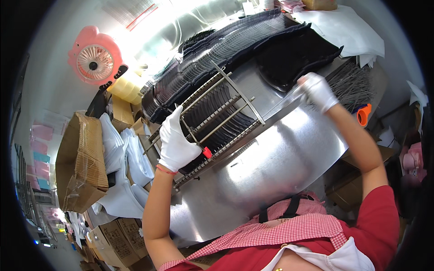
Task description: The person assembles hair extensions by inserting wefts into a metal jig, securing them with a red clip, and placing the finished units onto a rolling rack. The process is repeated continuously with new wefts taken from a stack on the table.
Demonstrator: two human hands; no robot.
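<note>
A metal slotted rack [255, 118] lies at a slant on the steel table, filled with a row of thin black curved pieces [219, 110]. My left hand [175, 143], in a white glove, grips the rack's left end, thumb upward. Beside its fingertips a small red piece [207, 152] shows; what it belongs to is unclear. My right hand [320, 92], also gloved and slightly blurred, is closed at the right, beyond the rack. A thin, smeared metal wire [282, 100] runs from its fingers toward the rack's right end.
Behind the rack stands a long row of stacked dark curved sheets [217, 52], with a black panel [294, 56] at its right. Thin metal wires [351, 83] lie heaped near an orange tape dispenser [363, 115]. A pink fan [96, 56] and an open carton [83, 162] are at left.
</note>
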